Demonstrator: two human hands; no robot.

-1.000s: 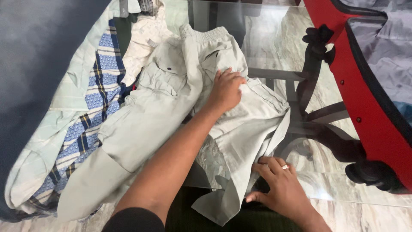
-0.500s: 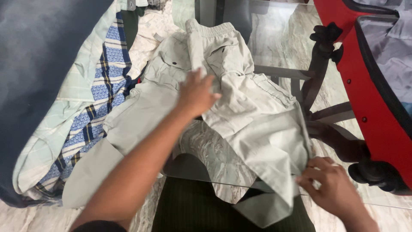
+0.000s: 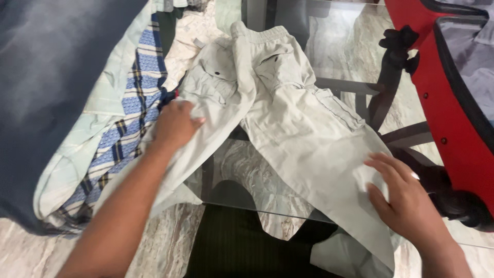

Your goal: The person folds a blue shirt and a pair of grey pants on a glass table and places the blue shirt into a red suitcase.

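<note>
Trousers (image 3: 303, 128) spread on glass table (image 3: 334, 46), marble floor beneath; left hand (image 3: 175, 123) fingers gripping leg, right hand (image 3: 401, 195) fingers flat.

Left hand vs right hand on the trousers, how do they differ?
The left hand grips the edge of one leg of the pale trousers, fingers curled; the right hand lies flat, fingers spread, on the other leg. The left hand is beside the striped cloth; the right hand is near the red suitcase. Both touch the trousers.
</note>
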